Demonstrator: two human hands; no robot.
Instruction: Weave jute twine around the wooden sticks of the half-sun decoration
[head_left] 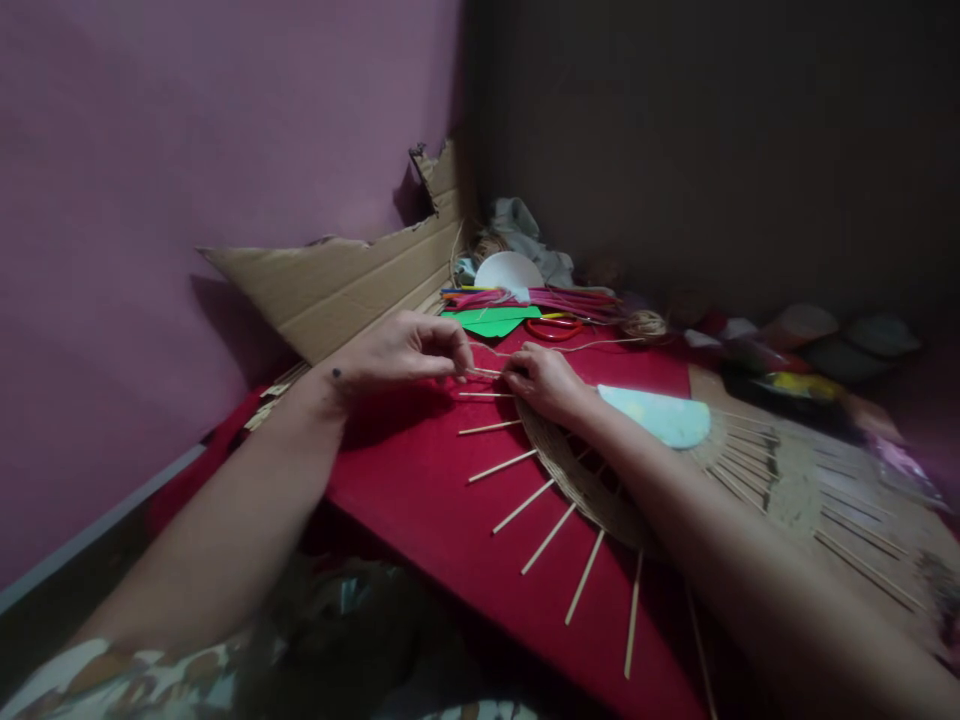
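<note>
On a red desk (420,510), the left hand (439,350) curls beside a thin pale stick (486,372), grip unclear, while the right hand (546,380) pinches the curved woven beige band (559,465) at its far end.

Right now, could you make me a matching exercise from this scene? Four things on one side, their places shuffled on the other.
1. Cardboard
2. Right hand
3. Green sheet
4. Pale blue half-disc

A. Just beyond the hands, below the pink strands
B. At the rim of the woven piece
C. On the far side of the right forearm
D. Up against the purple wall

Pairs: 1-D, 2-B, 3-A, 4-C
</note>
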